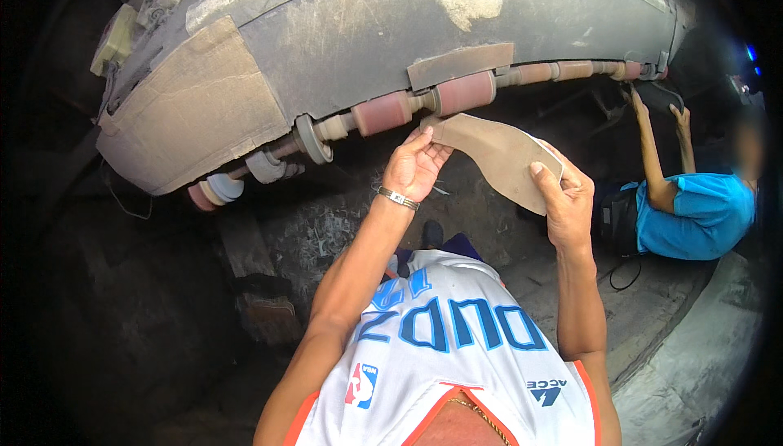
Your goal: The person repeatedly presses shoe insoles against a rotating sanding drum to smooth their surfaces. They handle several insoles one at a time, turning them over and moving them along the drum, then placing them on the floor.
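Between both hands I hold a flat, curved tan piece [499, 159], leather-like, with a pale edge. My left hand [412, 167] pinches its left end with thumb and fingers, close below a wide red abrasive roller [466, 93]. The right end is gripped by my right hand [567, 197], thumb on top and fingers behind. The left end lies near the roller's lower edge; whether they touch I cannot tell. Another red roller [382, 113] sits on the same shaft, left of the first.
A long grey machine housing [342, 34] spans the top, with a cardboard sheet [204, 103] on its left and a small flap [461, 65] above the rollers. Grey wheels [312, 139] line the shaft. At right, a person in a blue shirt [693, 213] holds a dark piece [659, 97] near the shaft.
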### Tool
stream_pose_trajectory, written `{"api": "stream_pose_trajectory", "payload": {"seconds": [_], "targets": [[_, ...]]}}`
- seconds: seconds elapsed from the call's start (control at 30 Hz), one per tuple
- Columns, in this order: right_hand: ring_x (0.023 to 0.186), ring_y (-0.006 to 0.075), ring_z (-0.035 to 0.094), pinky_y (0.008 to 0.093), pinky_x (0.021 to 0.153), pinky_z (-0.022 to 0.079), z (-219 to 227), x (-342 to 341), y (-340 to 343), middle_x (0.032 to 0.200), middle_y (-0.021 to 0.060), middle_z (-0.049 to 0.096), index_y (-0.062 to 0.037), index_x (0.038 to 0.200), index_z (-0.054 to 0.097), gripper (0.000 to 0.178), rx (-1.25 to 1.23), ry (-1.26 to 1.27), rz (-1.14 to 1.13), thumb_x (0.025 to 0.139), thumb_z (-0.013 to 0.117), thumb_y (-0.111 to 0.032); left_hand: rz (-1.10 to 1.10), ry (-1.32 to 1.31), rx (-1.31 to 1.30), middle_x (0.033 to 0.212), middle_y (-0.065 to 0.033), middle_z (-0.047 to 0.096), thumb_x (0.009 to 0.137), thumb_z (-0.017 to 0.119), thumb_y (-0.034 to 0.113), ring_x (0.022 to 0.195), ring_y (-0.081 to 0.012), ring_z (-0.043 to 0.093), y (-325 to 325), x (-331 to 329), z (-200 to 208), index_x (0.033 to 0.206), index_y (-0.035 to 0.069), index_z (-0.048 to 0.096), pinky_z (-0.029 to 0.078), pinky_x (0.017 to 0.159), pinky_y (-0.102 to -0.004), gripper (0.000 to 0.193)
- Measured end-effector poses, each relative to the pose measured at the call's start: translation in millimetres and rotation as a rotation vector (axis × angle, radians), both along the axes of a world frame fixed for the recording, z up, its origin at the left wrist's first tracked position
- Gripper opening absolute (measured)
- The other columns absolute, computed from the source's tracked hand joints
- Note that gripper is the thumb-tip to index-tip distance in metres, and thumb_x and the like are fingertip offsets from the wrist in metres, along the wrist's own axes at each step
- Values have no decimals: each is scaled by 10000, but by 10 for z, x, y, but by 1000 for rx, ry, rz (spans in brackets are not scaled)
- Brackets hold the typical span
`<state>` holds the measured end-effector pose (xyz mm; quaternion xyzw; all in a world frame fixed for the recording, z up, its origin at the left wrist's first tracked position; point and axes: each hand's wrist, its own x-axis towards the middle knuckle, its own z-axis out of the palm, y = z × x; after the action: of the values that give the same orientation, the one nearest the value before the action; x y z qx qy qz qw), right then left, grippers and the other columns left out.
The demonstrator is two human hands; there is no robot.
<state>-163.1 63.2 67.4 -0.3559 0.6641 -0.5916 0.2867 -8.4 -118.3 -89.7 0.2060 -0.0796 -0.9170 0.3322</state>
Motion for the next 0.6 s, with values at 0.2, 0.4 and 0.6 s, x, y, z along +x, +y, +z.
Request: {"api": "stream_pose_trajectory", "payload": {"seconds": [0.2, 0.4, 0.6], "targets": [[1086, 155, 711, 313, 982, 552, 22, 33, 165, 1220, 119, 768, 43, 1371, 707, 407, -7, 14, -29, 1017, 714, -157, -54, 8, -42, 1309, -137, 695, 1044, 667, 99, 1225, -259, 678, 55, 7, 185, 1337, 17, 596, 555, 1105, -428, 313], [1092, 174, 718, 334, 977, 554, -25, 126, 364, 1214, 157, 772, 39, 1387, 700, 443, 9, 37, -95, 1014, 714, -201, -113, 10, -94, 1313, -137, 696, 1053, 653, 110, 1219, -254, 682, 94, 18, 249, 1373, 6, 590, 554, 1105, -426, 342], [1086, 195, 729, 347, 972, 553, -134, 374, 647, 1210, 182, 778, 30, 1403, 695, 464, 46, 86, -110, 1003, 722, -203, -180, -13, -154, 1288, -116, 713, 1055, 660, 125, 1204, -239, 693, 82, 13, 336, 1378, 16, 603, 563, 1073, -415, 347]]}}
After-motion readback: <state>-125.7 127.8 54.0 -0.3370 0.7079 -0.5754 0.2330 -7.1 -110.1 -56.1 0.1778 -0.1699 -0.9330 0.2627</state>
